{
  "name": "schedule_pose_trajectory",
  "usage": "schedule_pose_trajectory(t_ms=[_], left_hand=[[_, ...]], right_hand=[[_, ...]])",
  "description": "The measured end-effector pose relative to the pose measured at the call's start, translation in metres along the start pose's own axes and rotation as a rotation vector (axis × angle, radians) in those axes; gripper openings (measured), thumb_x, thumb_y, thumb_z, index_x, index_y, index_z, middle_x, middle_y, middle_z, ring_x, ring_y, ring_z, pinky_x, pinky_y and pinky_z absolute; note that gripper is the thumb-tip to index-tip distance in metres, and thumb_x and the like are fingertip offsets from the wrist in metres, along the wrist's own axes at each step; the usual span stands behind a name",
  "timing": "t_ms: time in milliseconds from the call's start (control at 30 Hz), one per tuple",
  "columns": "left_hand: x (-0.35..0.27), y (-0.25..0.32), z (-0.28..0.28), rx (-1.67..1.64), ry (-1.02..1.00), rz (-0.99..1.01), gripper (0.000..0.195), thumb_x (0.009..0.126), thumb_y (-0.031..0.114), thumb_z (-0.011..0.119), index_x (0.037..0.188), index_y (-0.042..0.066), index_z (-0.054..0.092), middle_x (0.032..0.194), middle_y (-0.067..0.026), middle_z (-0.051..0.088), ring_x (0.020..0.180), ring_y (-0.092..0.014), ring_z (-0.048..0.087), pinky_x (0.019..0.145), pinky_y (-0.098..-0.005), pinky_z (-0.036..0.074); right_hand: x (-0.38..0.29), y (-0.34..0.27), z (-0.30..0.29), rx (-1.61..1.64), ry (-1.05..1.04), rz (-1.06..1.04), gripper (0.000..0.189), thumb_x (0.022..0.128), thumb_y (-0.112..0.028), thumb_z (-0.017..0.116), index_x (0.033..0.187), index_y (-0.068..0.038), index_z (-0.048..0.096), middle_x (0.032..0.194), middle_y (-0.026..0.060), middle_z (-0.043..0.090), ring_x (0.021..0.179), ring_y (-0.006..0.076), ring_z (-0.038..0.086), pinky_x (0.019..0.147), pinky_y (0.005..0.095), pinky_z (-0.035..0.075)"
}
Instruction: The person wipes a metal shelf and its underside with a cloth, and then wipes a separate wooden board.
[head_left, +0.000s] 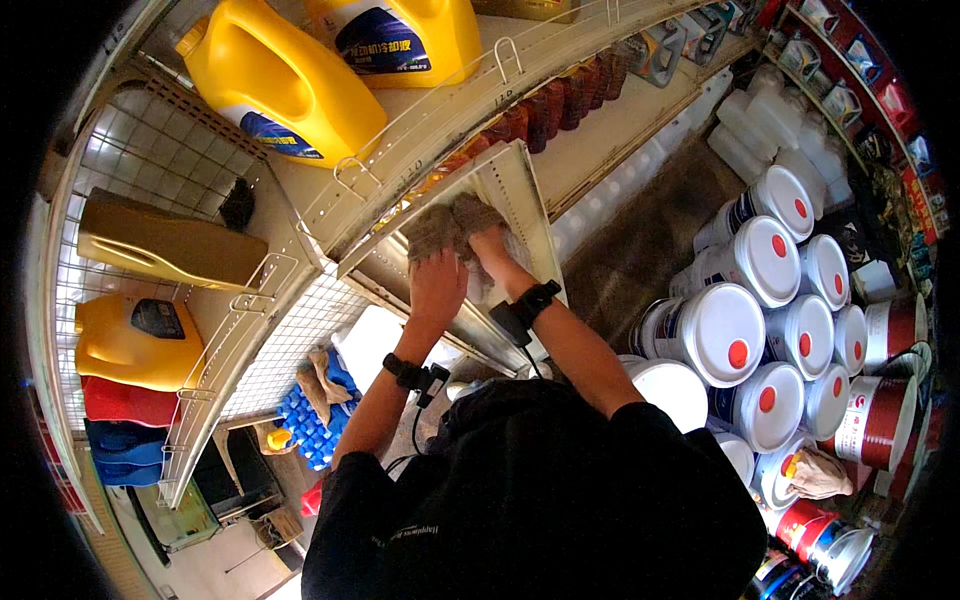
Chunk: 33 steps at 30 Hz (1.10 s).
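A crumpled grey-brown cloth (439, 225) lies bunched on a pale metal shelf panel (540, 244) with a row of small holes. My left hand (439, 283) holds the cloth on its left side. My right hand (493, 251) grips it beside the left, with the fingers partly buried in the folds. The panel slants below the front edge of the shelving, and the cloth and both hands cover its middle. Each wrist wears a black strap with a small device and a cable.
Yellow jugs (300, 82) stand on the shelf (442, 112) above, behind a wire guard rail. Bottles of red-brown liquid (551, 112) line the shelf below. Stacked white buckets (724, 334) crowd the right side. Blue-capped bottles (311, 427) stand at lower left.
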<state>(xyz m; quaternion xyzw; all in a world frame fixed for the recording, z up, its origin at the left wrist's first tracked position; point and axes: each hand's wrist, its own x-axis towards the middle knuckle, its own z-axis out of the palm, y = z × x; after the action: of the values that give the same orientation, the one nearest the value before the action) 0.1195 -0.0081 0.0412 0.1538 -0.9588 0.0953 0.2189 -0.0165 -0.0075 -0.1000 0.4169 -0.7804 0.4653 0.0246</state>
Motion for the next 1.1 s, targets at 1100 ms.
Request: schedule_pose_trajectory(t_ms=[1100], left_hand=[[0.010,-0.016,0.013,-0.057,-0.239,-0.079,0.032,0.082,0.027,0.052,0.104,0.005,0.052,0.082,-0.0150,0.060,0.074,-0.031,0.060,0.070,-0.0426,0.046]], right_hand=[[0.031,-0.030,-0.033,0.657,-0.104,0.417,0.033,0.090,-0.024,0.046,0.114,-0.002,0.050,0.119,0.0119,0.050,0.109,0.0219,0.046,0.090,0.0331,0.037]])
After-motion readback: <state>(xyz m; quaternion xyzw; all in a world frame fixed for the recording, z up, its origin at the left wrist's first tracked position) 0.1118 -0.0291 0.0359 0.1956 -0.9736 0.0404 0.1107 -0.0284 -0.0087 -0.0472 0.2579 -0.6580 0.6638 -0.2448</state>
